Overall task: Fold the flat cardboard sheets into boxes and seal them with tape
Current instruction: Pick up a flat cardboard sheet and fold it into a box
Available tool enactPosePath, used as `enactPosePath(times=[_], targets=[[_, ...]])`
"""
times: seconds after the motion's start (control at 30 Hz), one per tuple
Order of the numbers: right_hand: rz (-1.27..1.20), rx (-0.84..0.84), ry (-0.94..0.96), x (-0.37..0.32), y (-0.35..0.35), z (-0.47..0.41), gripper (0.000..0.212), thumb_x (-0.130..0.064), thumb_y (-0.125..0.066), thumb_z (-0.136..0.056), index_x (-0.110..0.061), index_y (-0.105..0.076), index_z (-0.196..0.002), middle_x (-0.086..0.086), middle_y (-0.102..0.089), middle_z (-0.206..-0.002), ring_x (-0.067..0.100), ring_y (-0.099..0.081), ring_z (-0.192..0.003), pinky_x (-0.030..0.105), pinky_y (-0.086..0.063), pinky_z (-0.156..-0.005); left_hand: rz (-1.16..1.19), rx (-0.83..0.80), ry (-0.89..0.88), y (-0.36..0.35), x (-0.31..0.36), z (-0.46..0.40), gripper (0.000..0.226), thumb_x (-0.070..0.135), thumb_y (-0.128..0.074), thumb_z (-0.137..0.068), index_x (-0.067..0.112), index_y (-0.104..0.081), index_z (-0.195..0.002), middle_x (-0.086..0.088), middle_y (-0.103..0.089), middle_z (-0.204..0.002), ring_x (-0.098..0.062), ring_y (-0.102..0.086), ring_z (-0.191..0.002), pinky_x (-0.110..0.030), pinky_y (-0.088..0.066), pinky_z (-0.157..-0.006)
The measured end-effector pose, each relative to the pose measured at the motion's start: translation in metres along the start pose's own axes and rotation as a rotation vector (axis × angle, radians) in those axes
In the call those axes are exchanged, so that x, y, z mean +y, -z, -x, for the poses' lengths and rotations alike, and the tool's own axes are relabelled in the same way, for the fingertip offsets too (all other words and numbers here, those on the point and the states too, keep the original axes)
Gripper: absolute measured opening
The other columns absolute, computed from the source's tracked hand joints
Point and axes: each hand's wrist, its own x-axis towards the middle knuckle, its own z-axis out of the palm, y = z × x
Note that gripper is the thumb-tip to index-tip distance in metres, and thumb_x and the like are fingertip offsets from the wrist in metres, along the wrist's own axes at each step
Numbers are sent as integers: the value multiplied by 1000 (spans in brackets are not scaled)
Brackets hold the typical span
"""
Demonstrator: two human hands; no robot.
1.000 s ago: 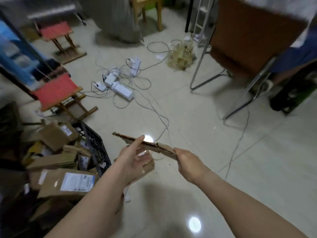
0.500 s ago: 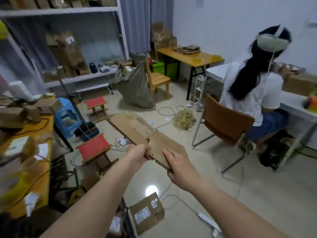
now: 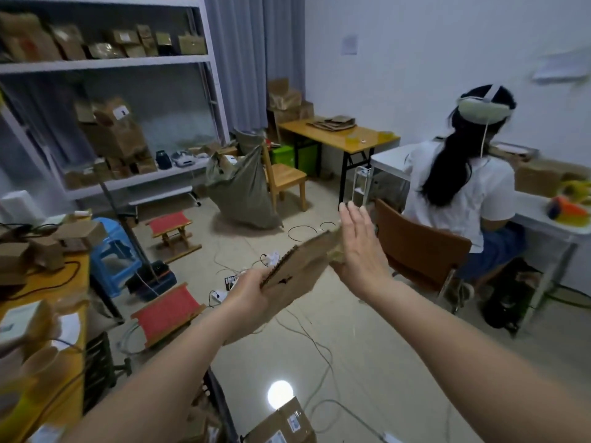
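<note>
A flat brown cardboard sheet (image 3: 299, 271) with a notched edge is held up in mid-air in front of me, tilted up to the right. My left hand (image 3: 248, 297) grips its lower left end, fingers wrapped under the sheet. My right hand (image 3: 359, 251) stands flat with straight fingers against the sheet's upper right end, palm pressing on the cardboard. No tape shows in the view.
A seated person (image 3: 460, 187) on a brown chair (image 3: 419, 251) is close on the right. Red folding stools (image 3: 166, 310), cables and a power strip (image 3: 271, 257) litter the floor. A labelled box (image 3: 281, 425) lies below. An orange table (image 3: 41, 302) with boxes stands left.
My head has lifted from the floor to the room. The sheet has tilted up to the right. My right hand let go of its edge and now presses flat against it.
</note>
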Motion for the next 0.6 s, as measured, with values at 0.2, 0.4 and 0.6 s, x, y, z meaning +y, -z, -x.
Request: enactPosePath(times=[0.2,0.4,0.6], targets=[[85,-228,82,66,-25,-69,18,-24,-60,-91,-22,-66,-108,3,-64,-111,25,-55,-111,39,-46,-91,-98,-78,-111,-21,-6,-75,46,8,-59,-87,52,-66,-101,20,-70,-96,2,-64,-93,-23,-53,-79],[164,-285,177,123,-57,-140,16,-19,-53,-92,-17,-62,-105,1,-55,-108,23,-49,-105,35,-42,-73,-200,175,29,-20,29,-186,60,10,-69,-83,32,-50,-136,1,-58,-130,-20,-53,-118,-37,-45,-99],[213,-367,290,139,-96,-220,18,-11,-54,-84,-12,-60,-101,6,-50,-110,26,-47,-106,32,-31,-68,-410,202,-143,-30,52,-269,64,24,-71,-81,31,-44,-139,10,-53,-137,-14,-45,-125,-29,-35,-104]])
